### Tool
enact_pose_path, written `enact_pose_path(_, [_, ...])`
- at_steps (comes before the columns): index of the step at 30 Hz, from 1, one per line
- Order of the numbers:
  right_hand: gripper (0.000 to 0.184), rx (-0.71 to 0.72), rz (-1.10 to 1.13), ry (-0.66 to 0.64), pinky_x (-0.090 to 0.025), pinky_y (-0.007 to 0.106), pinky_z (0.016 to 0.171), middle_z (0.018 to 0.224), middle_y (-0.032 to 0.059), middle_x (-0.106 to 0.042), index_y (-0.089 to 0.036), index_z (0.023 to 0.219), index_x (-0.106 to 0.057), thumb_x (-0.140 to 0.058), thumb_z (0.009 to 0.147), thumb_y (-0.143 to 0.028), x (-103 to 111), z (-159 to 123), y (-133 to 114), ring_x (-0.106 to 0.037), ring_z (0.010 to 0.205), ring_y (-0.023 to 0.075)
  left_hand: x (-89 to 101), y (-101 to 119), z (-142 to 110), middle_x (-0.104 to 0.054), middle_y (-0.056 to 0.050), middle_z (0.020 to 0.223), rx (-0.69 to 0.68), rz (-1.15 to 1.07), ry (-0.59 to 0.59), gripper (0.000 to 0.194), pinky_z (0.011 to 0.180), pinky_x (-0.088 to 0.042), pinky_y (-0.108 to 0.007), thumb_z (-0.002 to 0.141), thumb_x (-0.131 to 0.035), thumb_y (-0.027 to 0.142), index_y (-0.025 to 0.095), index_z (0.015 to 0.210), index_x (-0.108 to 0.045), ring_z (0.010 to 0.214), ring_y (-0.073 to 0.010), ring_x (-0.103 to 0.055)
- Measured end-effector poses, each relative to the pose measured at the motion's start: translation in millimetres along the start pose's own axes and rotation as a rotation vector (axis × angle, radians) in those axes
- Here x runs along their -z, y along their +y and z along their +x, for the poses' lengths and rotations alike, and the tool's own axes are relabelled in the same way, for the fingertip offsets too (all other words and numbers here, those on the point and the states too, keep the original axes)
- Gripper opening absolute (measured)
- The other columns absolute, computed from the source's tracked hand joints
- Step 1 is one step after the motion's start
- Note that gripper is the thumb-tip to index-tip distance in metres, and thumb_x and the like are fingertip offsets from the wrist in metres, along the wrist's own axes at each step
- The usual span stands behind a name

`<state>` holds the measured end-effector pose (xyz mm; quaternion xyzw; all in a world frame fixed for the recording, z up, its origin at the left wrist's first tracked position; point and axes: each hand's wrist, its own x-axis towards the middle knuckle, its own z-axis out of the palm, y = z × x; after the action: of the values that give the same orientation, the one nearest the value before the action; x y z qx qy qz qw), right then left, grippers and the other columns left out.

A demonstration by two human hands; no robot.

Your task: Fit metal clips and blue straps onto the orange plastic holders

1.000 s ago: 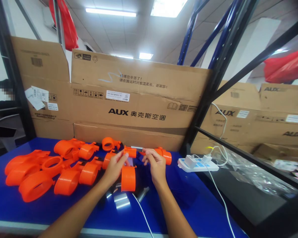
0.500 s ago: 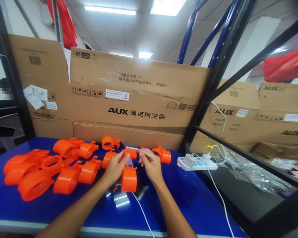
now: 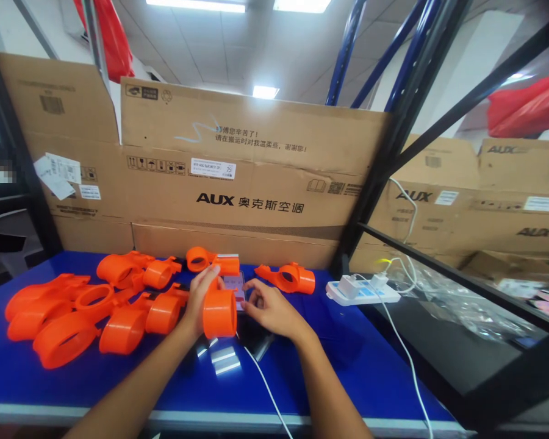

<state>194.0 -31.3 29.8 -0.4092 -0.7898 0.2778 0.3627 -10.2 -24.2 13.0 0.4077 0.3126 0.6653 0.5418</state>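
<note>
My left hand (image 3: 202, 299) is closed around an orange plastic part (image 3: 220, 314). The part has a wide ring at the near end and a smaller cylinder at the far end, with a pale strip along its top. My right hand (image 3: 268, 308) holds nothing, its fingers bent and apart, just right of a lit phone-like screen (image 3: 234, 286). Whether a fingertip touches the screen I cannot tell. Behind the hands lie another orange part (image 3: 297, 278) on the right and an orange ring (image 3: 197, 259) on the left.
Several similar orange parts (image 3: 121, 332) crowd the left of the blue table (image 3: 174, 381). A white power strip (image 3: 362, 291) with plugs sits at the right edge, and a white cable (image 3: 268, 390) runs forward. Cardboard (image 3: 251, 183) walls off the back; a black post (image 3: 375, 177) stands right.
My right hand has let go of the orange part and dropped beside the screen. My left hand has carried the part slightly left, uncovering more of the screen.
</note>
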Motion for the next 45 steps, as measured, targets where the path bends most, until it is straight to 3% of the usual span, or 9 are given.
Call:
enact_pose_path(4, [0.046, -0.038, -0.237, -0.150, -0.039, 0.024, 0.056, 0.076, -0.0031, -0.070, -0.026, 0.109, -0.070, -0.090, 0.068, -0.032, 7.2, -10.6, 0.6, -0.062, 0.063, 0.0164, -1.2, -1.6, -1.2, -0.059, 0.001, 0.060, 0.007, 0.011, -0.012, 0.044, 0.054, -0.043, -0.026, 0.079, -0.078, 0.058, 0.019, 0.070, -0.061, 0.051, -0.0117, -0.052])
enact_pose_path(8, [0.049, -0.020, -0.201, -0.180, -0.042, 0.025, 0.058, 0.080, -0.0023, -0.070, -0.026, 0.095, -0.069, -0.097, 0.057, -0.042, 9.2, -13.1, 1.5, -0.064, 0.067, 0.0181, -1.1, -4.8, -0.5, -0.060, 0.001, 0.061, 0.014, 0.022, -0.006, 0.043, 0.055, -0.043, -0.026, 0.079, -0.077, 0.058, 0.019, 0.070, -0.061, 0.051, -0.0116, -0.052])
enact_pose_path(14, [0.043, 0.008, -0.270, -0.185, -0.041, 0.027, 0.058, 0.079, -0.0003, -0.071, -0.026, 0.086, -0.076, -0.097, 0.054, -0.047, 6.4, -12.1, 0.5, -0.064, 0.068, 0.0194, 0.8, -8.4, 3.0, -0.057, 0.003, 0.059, 0.016, -0.018, 0.007, 0.044, 0.054, -0.043, -0.026, 0.078, -0.078, 0.058, 0.020, 0.069, -0.059, 0.049, -0.0110, -0.050])
enact_pose_path(20, [0.027, 0.067, -0.321, -0.164, -0.041, 0.028, 0.061, 0.075, 0.0002, -0.072, -0.028, 0.079, -0.080, -0.094, 0.060, -0.042, 6.1, -11.5, -2.8, -0.064, 0.068, 0.0201, -1.1, -5.7, 1.6, -0.057, 0.002, 0.058, 0.022, 0.029, -0.006, 0.044, 0.052, -0.041, -0.026, 0.078, -0.078, 0.059, 0.019, 0.067, -0.061, 0.049, -0.0112, -0.050])
enact_pose_path(24, [0.027, 0.074, -0.296, -0.043, -0.047, 0.030, 0.065, 0.081, 0.0021, -0.074, -0.026, 0.086, -0.078, -0.089, 0.069, -0.042, 9.4, -7.3, -1.7, -0.066, 0.073, 0.0216, -1.9, -5.6, 1.6, -0.057, 0.002, 0.058, 0.022, 0.042, -0.013, 0.047, 0.052, -0.042, -0.025, 0.078, -0.078, 0.061, 0.019, 0.066, -0.060, 0.049, -0.0114, -0.051])
enact_pose_path(29, [0.037, 0.069, -0.233, 0.334, -0.054, 0.042, 0.087, 0.108, 0.0097, -0.076, -0.021, 0.111, -0.072, -0.080, 0.081, -0.041, 7.0, 0.7, 5.6, -0.070, 0.095, 0.0273, -4.7, -6.4, -0.7, -0.058, 0.003, 0.059, 0.054, 0.006, -0.005, 0.045, 0.049, -0.042, -0.025, 0.075, -0.080, 0.060, 0.021, 0.074, -0.059, 0.047, -0.0120, -0.051])
enact_pose_path(34, [0.044, 0.020, -0.049, 0.572, -0.054, 0.037, 0.072, 0.097, 0.0095, -0.075, -0.019, 0.114, -0.068, -0.078, 0.083, -0.049, -1.9, 5.3, 6.1, -0.067, 0.082, 0.0245, -10.6, -6.5, -5.3, -0.061, 0.003, 0.063, 0.059, 0.080, -0.046, 0.043, 0.053, -0.043, -0.025, 0.077, -0.080, 0.057, 0.020, 0.093, -0.066, 0.052, -0.0133, -0.054])
enact_pose_path(40, [0.050, 0.049, 0.016, 0.602, -0.051, 0.033, 0.066, 0.084, 0.0038, -0.069, -0.020, 0.108, -0.066, -0.087, 0.074, -0.050, -10.1, 7.5, 6.3, -0.063, 0.072, 0.0204, -16.1, -9.7, -9.2, -0.066, 0.000, 0.065, -0.007, 0.197, -0.204, 0.047, 0.061, -0.046, -0.026, 0.081, -0.078, 0.052, 0.017, 0.111, -0.071, 0.060, -0.0165, -0.059])
enact_pose_path(45, [0.047, 0.040, -0.031, 0.621, -0.047, 0.030, 0.062, 0.073, -0.0014, -0.063, -0.021, 0.099, -0.063, -0.088, 0.074, -0.053, -10.3, 5.3, 5.1, -0.058, 0.065, 0.0175, -14.4, -12.4, -9.9, -0.067, -0.001, 0.067, 0.009, 0.220, -0.235, 0.050, 0.063, -0.046, -0.026, 0.084, -0.076, 0.051, 0.017, 0.120, -0.070, 0.063, -0.0173, -0.061])
